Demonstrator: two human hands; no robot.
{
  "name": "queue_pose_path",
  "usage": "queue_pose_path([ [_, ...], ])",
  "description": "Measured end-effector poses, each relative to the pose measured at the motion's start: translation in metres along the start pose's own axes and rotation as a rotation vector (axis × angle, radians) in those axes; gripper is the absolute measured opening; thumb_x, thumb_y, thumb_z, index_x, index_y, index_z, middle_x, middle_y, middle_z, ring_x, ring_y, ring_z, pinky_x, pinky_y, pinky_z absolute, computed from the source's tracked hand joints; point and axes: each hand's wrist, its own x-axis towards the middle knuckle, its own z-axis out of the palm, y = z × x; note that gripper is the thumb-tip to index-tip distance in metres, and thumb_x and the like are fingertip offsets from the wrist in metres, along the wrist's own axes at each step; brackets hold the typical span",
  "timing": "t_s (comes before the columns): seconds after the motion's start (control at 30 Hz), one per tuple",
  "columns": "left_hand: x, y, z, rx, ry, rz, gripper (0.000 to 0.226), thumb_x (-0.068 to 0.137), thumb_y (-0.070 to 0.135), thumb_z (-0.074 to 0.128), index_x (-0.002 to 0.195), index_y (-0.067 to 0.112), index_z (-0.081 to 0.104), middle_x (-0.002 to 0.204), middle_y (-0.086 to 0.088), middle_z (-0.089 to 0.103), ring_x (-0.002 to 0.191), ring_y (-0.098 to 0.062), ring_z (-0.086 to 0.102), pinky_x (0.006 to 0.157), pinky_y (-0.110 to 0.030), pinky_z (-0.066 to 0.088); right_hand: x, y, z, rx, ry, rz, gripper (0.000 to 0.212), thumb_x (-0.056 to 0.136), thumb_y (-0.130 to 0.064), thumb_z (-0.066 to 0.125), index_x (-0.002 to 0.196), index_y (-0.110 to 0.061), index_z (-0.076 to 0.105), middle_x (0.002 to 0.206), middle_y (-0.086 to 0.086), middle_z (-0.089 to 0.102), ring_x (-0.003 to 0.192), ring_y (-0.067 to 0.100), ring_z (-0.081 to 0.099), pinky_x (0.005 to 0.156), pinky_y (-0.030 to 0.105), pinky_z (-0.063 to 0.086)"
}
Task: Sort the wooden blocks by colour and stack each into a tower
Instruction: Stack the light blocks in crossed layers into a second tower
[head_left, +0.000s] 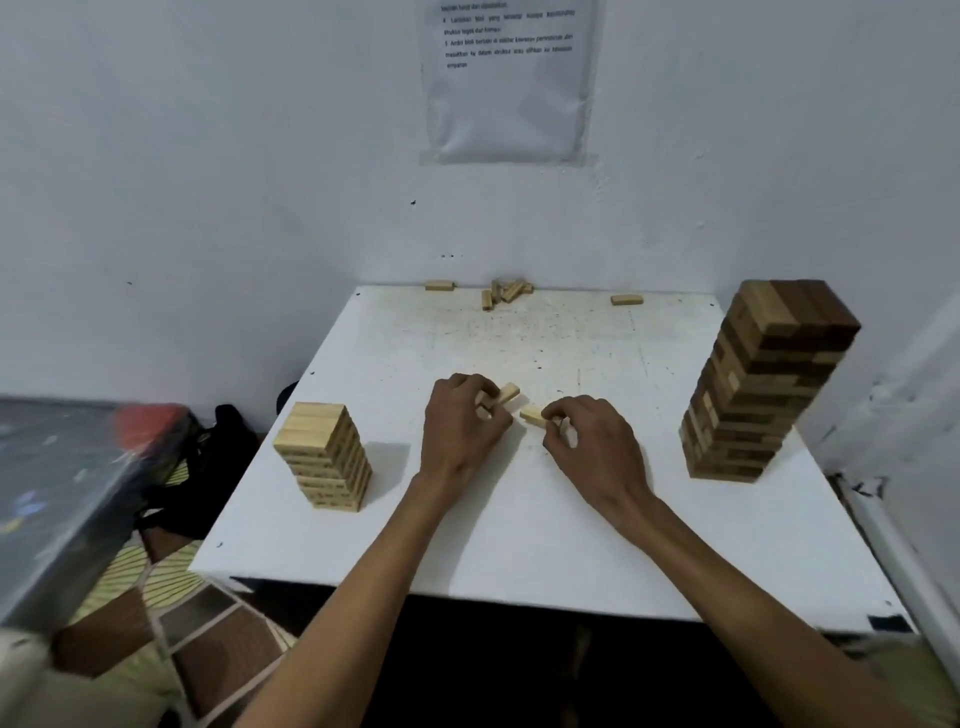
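1. Fingers (480, 388), your left hand (462, 431): curled tight round a pale rectangular wooden block (508, 395). Its far end sticks out past your knuckles, angled up-right. Poss. a 2nd pale piece is tucked underneath; can't tell the count.

2. Fingers, your right hand (592, 447): thumb + forefinger pinched narrow on a second pale wooden block (532, 415). It pokes out left of your fingertips, low at the table. Touching or just above: can't tell.

3. The two held blocks: near each other, ends apart, mid-table between both towers.

4. Short tower of pale wooden blocks (324, 454): front-left on the white table (519, 535), near your left hand, not touching. Judged dest. for both held pieces, since the colour matches.

5. Tall tower of brown wooden blocks (769, 384): right side, well apart from your hands. It has darker + mid-brown layers, w/ some paler ends on its left face.

6. Loose pale blocks (506, 292): far edge by the wall, a small heap + one single each side. Prob. not yet stacked.

7. Why held so: looks like you're gathering a few pieces per trip before stacking. Towers sit wide apart, prob. so the centre stays work space and your arms are less likely to knock either.

8. Printed paper sheet (506, 88): on the wall, text too small to read.
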Motion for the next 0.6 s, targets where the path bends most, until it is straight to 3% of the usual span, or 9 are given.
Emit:
queue_pose_path([
  [0.13,-0.041,0.006,-0.012,0.009,-0.035,0.004,0.018,0.082,0.019,0.075,0.1,0.017,0.074,0.103,0.003,0.069,0.1,-0.016,0.055,0.077,-0.017,0.032,-0.04,-0.009,-0.01,0.024,-0.052,-0.043,0.023,0.087,-0.013,0.07,0.108,-0.02,0.073,0.102,-0.009,0.069,0.099,0.017,0.058,0.077,0.035,0.052],
  [0.33,-0.071,0.003,-0.017,-0.026,-0.148,0.085,0.018,0.087,0.018,0.071,0.105,0.017,0.073,0.103,0.005,0.071,0.106,-0.019,0.059,0.088,-0.03,0.049,-0.065,-0.013,-0.008,0.023,-0.104,-0.157,0.023,0.086,-0.012,0.069,0.107,-0.02,0.074,0.104,-0.009,0.068,0.101,0.018,0.055,0.078,0.039,0.054],
  [0.4,-0.074,0.001,-0.023,-0.062,-0.193,0.089,0.028,0.089,0.019,0.068,0.116,0.018,0.071,0.111,0.004,0.07,0.11,-0.017,0.059,0.093,-0.029,0.049,-0.065,-0.01,-0.007,0.023,-0.105,-0.151,0.024,0.087,-0.012,0.07,0.108,-0.021,0.075,0.108,-0.009,0.065,0.102,0.017,0.054,0.079,0.038,0.054],
  [0.5,-0.077,-0.001,-0.031,-0.058,-0.213,0.064,0.047,0.086,0.024,0.058,0.131,0.015,0.063,0.127,-0.001,0.064,0.121,-0.018,0.053,0.1,-0.017,0.036,-0.06,-0.01,-0.007,0.006,-0.108,-0.136,0.029,0.086,-0.015,0.072,0.114,-0.022,0.073,0.111,-0.007,0.059,0.104,0.017,0.053,0.081,0.037,0.053],
  [0.6,-0.077,0.0,-0.03,0.117,-0.209,0.071,0.062,0.079,0.042,0.046,0.134,0.018,0.062,0.13,0.0,0.059,0.122,-0.02,0.045,0.095,-0.028,0.033,-0.055,-0.011,-0.007,0.024,-0.126,-0.089,0.038,0.086,-0.019,0.073,0.124,-0.021,0.067,0.113,-0.005,0.054,0.108,0.018,0.051,0.087,0.036,0.051],
])
